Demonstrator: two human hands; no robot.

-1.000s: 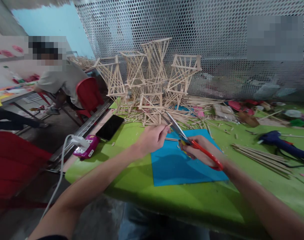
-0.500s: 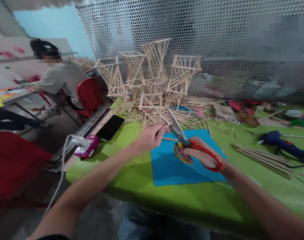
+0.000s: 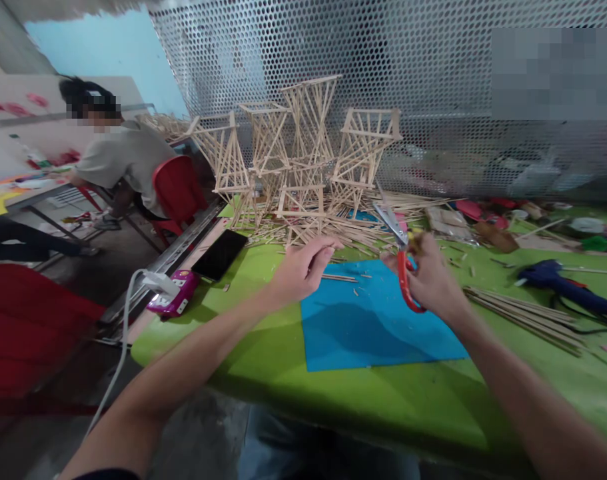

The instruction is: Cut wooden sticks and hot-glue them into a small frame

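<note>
My left hand [image 3: 302, 272] is closed in a pinch above the far left edge of a blue sheet [image 3: 363, 320]. A short wooden stick [image 3: 337, 245] seems to poke out at its fingertips, mostly hidden by them. To the right, my right hand [image 3: 428, 270] grips a pair of scissors [image 3: 397, 230] with red and yellow handles, blades pointing up and away. Thin sticks [image 3: 339, 277] and small offcuts lie on the sheet. Behind the hands stands a lattice structure [image 3: 308, 127] of glued wooden sticks, with loose sticks heaped around its foot.
A phone [image 3: 220, 255] and a purple power socket [image 3: 174, 295] with a white cable lie on the left. On the right are a bundle of sticks [image 3: 526, 320] and a blue glue gun [image 3: 568, 287]. A person [image 3: 128, 157] sits at another table.
My right hand has drawn the scissors away from the left fingertips, to the right and slightly up, turning them more upright. My left hand has hardly moved.
</note>
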